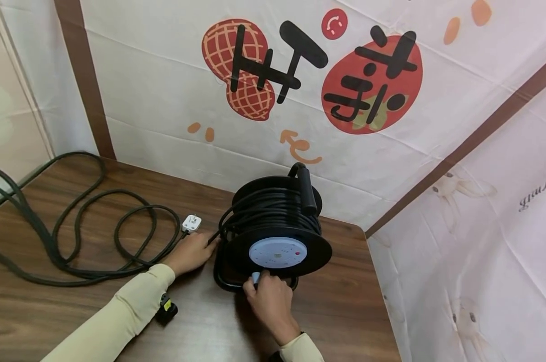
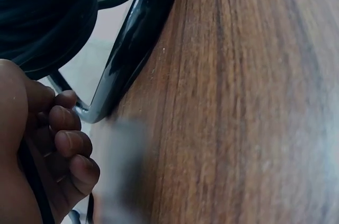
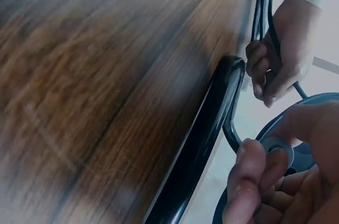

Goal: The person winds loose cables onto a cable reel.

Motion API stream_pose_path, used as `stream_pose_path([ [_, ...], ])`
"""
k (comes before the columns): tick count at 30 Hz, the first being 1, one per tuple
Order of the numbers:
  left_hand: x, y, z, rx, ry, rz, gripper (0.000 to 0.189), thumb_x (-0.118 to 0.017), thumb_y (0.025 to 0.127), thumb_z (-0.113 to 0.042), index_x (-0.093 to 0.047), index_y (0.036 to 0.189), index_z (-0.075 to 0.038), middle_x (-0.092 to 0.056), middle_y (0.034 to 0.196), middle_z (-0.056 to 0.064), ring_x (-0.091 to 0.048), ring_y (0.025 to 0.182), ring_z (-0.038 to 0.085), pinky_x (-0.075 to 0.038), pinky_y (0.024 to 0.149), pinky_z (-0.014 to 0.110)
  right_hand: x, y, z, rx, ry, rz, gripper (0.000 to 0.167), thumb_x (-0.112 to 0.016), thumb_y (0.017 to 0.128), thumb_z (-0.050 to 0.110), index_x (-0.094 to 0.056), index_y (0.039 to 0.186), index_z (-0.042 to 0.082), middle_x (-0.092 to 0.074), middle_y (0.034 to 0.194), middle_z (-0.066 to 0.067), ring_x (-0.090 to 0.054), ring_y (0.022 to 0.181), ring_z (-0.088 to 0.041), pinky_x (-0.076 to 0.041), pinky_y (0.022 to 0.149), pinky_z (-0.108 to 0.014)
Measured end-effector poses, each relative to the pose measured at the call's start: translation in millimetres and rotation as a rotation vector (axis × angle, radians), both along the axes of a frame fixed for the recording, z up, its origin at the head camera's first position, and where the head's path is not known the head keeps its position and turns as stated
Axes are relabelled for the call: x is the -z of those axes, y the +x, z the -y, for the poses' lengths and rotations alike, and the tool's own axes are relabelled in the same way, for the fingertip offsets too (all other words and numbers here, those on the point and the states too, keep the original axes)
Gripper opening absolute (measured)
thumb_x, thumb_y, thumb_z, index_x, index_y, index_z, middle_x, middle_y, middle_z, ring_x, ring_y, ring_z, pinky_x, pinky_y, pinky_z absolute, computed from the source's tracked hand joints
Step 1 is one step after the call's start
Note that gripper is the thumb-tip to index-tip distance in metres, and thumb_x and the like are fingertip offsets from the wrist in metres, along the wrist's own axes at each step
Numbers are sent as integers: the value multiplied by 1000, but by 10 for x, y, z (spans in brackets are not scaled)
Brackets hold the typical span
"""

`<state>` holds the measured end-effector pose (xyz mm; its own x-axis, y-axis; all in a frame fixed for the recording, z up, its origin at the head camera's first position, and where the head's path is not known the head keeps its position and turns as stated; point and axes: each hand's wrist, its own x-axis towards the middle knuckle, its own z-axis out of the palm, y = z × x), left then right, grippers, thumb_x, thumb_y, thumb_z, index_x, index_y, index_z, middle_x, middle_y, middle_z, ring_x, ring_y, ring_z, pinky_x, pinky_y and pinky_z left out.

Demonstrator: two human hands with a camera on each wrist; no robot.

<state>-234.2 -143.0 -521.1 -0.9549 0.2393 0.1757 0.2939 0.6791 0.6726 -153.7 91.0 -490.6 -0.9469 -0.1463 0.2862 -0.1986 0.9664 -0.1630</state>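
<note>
A black cable reel with dark cable wound on its drum stands on the wooden table, its pale round socket face toward me. My left hand is just left of the reel with its fingers curled round the black cable, which runs through the palm to the drum. Below the socket face, my right hand pinches the light-coloured winding knob. In the right wrist view the grey knob shows between thumb and fingers; the rest of the crank is mostly hidden.
Loose cable lies in loops over the left of the table, some running off its left edge. A white plug sits beyond my left hand. The reel's black tube frame rests on the tabletop. Printed cloth hangs behind.
</note>
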Motion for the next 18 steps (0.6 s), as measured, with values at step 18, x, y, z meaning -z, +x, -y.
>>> stream_pose_path([
  [18, -125, -40, -40, 11, 42, -30, 16, -53, 105, -16, -69, 104, -12, -61, 73, -2, -57, 68, 16, -45, 67, 41, -98, -53, 14, -101, -219, 249, 38, -62, 91, 38, -44, 65, 18, -44, 58, 4, -47, 51, -11, -39, 48, -35],
])
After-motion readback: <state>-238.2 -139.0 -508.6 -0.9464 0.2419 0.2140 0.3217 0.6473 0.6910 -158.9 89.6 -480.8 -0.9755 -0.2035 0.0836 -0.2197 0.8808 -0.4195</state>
